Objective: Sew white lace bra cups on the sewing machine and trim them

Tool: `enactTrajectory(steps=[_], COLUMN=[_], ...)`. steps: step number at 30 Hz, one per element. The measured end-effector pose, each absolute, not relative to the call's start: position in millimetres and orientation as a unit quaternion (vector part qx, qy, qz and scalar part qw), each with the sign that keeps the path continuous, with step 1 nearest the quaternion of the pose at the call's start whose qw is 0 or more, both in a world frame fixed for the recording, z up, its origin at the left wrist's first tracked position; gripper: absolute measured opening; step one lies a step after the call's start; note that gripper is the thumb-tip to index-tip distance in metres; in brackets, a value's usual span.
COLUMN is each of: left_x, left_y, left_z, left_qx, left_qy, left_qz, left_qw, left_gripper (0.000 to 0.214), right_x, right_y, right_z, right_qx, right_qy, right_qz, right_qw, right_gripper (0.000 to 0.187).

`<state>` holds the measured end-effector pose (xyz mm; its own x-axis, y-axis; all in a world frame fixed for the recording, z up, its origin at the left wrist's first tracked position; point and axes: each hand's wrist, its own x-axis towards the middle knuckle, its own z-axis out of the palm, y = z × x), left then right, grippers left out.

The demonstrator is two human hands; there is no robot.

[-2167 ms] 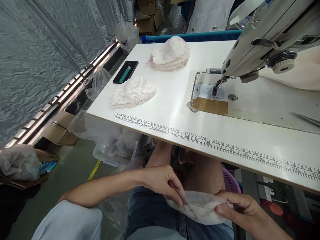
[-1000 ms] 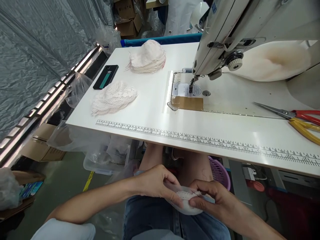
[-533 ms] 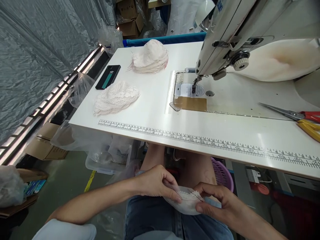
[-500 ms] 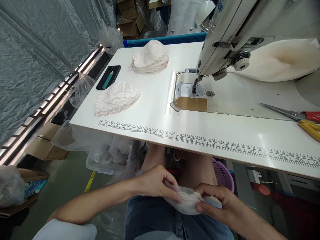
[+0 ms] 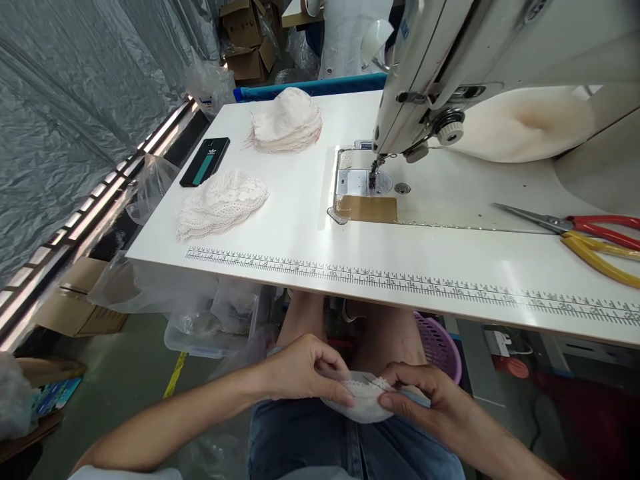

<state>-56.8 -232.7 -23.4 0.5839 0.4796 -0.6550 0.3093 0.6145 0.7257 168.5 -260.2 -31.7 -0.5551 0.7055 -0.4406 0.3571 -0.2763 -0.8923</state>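
Over my lap, below the table edge, I hold a small white lace-trimmed fabric piece with both hands. My left hand pinches its left side with thumb and fingers. My right hand pinches its right side, fingers curled over it. On the white sewing table lie a pile of white lace pieces and, farther back, a stack of pinkish fabric pieces. The sewing machine stands at the right, its needle over the plate.
A black phone lies at the table's left. Red and yellow scissors rest at the right. A printed ruler runs along the front edge. A purple basket, plastic bags and cardboard boxes sit below.
My hands have drawn closer together on the fabric piece, which is now folded smaller. The view has swung right, bringing the scissors into sight.
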Motion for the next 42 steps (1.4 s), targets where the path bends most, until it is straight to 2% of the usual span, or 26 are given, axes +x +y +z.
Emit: enactTrajectory(steps=[12, 21, 33, 42], left_x=[-47, -46, -44, -56], left_y=[-234, -235, -236, -233], left_z=[-23, -21, -21, -22], left_qx=[0.446, 0.489, 0.493, 0.48], left_qy=[0.457, 0.464, 0.475, 0.455], left_qz=[0.076, 0.09, 0.067, 0.043], left_qw=[0.766, 0.734, 0.726, 0.749], left_gripper=[0.032, 0.031, 0.033, 0.032], right_x=[170, 166, 166, 170], right_y=[-267, -274, -269, -259], right_z=[-25, -30, -36, -35], right_qx=[-0.484, -0.478, -0.486, -0.469], right_qy=[-0.646, -0.679, -0.661, -0.562], right_qz=[0.577, 0.541, 0.552, 0.663], right_qw=[0.123, 0.133, 0.151, 0.156], right_gripper=[0.023, 0.026, 0.02, 0.031])
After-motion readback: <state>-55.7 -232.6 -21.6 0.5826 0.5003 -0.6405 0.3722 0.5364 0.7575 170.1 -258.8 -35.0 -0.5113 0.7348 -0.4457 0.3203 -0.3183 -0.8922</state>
